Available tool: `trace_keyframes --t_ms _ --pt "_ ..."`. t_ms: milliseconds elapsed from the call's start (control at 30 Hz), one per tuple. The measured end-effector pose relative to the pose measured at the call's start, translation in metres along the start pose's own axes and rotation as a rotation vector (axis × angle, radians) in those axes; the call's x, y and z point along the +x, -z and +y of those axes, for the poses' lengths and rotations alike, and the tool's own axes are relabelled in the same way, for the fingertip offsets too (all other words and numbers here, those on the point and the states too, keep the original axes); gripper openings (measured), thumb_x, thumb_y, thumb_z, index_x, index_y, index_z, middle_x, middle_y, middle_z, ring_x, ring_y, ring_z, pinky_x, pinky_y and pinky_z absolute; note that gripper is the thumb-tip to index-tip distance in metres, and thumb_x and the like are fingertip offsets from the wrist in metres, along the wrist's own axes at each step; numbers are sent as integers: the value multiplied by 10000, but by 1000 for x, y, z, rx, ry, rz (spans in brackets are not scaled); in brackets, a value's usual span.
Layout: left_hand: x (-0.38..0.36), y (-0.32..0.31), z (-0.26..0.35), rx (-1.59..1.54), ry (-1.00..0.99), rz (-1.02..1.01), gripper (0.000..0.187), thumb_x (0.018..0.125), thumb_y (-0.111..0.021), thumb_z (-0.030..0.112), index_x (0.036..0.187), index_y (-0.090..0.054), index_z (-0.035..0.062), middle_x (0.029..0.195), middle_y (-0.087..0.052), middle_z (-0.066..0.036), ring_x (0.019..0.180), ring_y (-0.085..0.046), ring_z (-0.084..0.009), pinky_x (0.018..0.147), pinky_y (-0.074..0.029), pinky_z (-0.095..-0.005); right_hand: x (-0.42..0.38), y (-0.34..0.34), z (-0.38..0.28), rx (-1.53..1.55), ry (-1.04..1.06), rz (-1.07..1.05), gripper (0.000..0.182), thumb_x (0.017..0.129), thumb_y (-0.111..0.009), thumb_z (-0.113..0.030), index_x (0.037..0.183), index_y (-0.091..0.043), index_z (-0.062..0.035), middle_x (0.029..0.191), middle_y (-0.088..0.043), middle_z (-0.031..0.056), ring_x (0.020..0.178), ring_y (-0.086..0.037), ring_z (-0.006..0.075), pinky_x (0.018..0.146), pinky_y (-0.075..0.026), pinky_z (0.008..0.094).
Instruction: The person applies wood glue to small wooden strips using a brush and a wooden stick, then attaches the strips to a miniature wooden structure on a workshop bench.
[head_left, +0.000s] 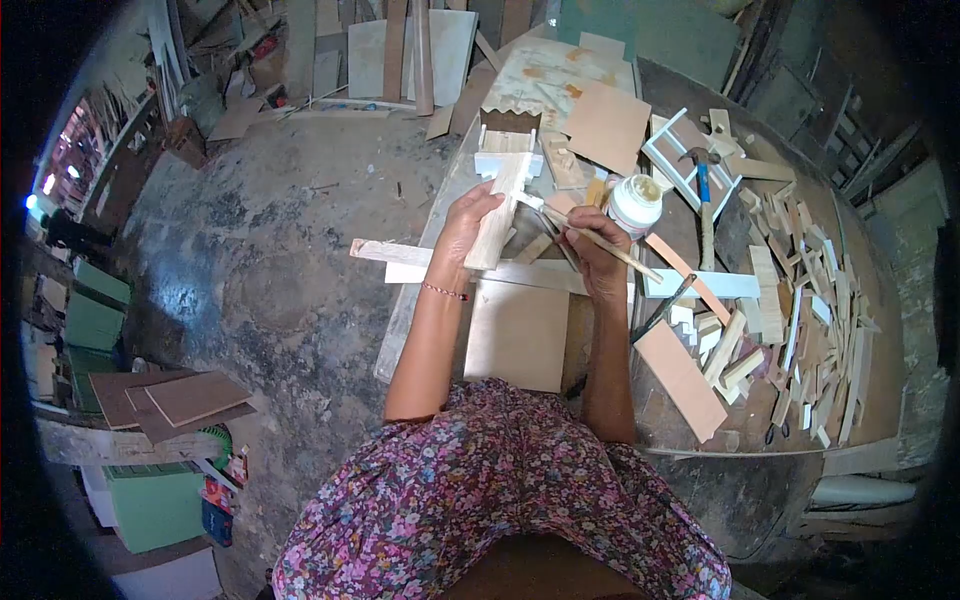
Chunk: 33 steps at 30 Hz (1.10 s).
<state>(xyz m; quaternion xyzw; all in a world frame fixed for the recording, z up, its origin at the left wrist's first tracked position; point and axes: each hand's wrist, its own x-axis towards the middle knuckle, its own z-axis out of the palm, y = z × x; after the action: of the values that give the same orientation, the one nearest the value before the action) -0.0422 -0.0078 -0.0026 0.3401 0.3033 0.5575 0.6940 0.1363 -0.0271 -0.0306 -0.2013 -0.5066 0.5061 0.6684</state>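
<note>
My left hand [462, 232] grips a pale wooden strip [496, 228] held lengthwise over the table, fingers closed on its left edge. My right hand [598, 250] is closed round the wooden handle of a brush [628, 260], whose white tip is at the strip's right edge. Just beyond my right hand stands an open white jar [636, 204] with pale contents. A small white-and-wood piece [507, 150] with a scalloped top lies behind the strip. Below my hands is a flat light board [518, 335], beside a long crosswise strip [400, 252].
A hammer [704, 195] with a blue part lies by a white frame [672, 165]. Many wood offcuts [800, 290] are heaped on the right of the table [640, 435]. Brown boards [198, 392] are stacked at the lower left. Panels [440, 55] lean at the back.
</note>
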Motion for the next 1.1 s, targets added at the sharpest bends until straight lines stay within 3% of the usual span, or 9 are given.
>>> trace_keyframes --t_ms 167,367,667,733,933,1100 --pt "-2 -3 3 11 -21 19 313 752 -502 77 1046 -478 -29 822 -563 -71 641 -543 -118 557 -460 -214 -4 -5 -10 -11 -70 147 129 711 -545 42 840 -542 44 853 -536 115 717 -572 179 668 -505 272" --pt "-5 -11 1 -57 21 -21 311 752 -495 69 1046 -477 -33 853 -564 -75 670 -549 -120 565 -461 -214 -1 -10 4 145 -99 152 163 726 -551 1 882 -527 47 793 -567 124 707 -579 183 685 -509 286" --pt "-4 -5 2 -136 29 -50 320 752 -495 78 1053 -465 -24 835 -564 -68 637 -544 -114 543 -457 -207 -8 -1 11 256 -163 187 160 738 -548 -16 884 -522 41 835 -560 134 733 -572 184 695 -503 297" --pt "-6 -9 4 -48 6 -9 324 757 -508 117 1052 -450 -4 776 -560 -45 588 -533 -97 512 -443 -198 -7 0 10 245 -142 208 160 739 -549 -21 882 -521 45 820 -562 134 720 -573 184 687 -501 296" --pt "1 -4 -4 103 -69 -3 324 756 -501 92 1056 -445 -16 883 -565 -78 715 -550 -115 624 -443 -219 -2 -4 -3 59 -148 261 177 737 -567 -46 876 -519 53 759 -569 127 671 -576 185 657 -496 280" --pt "2 -6 -5 91 -108 23 315 737 -502 29 1044 -480 -37 854 -574 -77 697 -552 -107 617 -445 -207 -1 -3 -1 -3 -164 259 173 729 -576 -35 868 -526 54 752 -571 121 656 -577 182 648 -494 272"
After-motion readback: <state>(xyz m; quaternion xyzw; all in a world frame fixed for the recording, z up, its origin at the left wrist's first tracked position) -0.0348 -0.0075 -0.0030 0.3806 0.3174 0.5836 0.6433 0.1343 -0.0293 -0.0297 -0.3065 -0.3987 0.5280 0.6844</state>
